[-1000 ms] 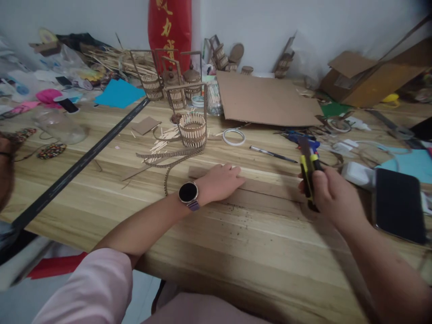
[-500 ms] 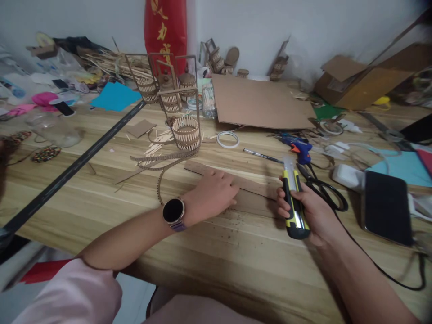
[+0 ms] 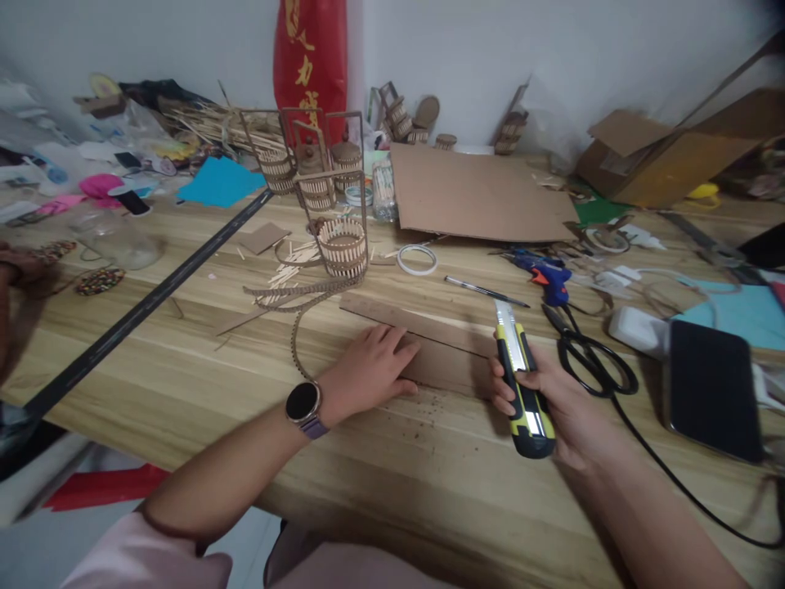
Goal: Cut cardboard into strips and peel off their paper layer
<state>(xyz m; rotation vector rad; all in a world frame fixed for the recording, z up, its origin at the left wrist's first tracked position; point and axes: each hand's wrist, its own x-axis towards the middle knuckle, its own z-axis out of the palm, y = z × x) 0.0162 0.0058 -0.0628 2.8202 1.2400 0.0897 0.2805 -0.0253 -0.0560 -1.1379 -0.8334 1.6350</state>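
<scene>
My left hand (image 3: 371,368) lies with its fingers spread on the cardboard pieces (image 3: 450,366), pressing them to the wooden table (image 3: 368,483). One long narrow cardboard strip (image 3: 423,325) lies along the far side of the wider piece. In my right hand (image 3: 552,401) is a yellow and black utility knife (image 3: 522,380), held above the right end of the cardboard with its blade end pointing away from me. Small brown crumbs are scattered near my left hand. Beyond it stands a small stick basket (image 3: 342,245) with a tall handle and a corrugated strip (image 3: 298,327) trailing from it.
Scissors (image 3: 598,364), a phone (image 3: 711,388), a blue glue gun (image 3: 552,278) and a pen (image 3: 484,290) lie to the right. A large cardboard sheet (image 3: 478,192) and several baskets stand behind. Another person's hand (image 3: 24,266) shows at the far left.
My left hand has shifted slightly left and nearer to me, and its fingers are more spread. The utility knife has moved a little left and down. The view has shifted slightly.
</scene>
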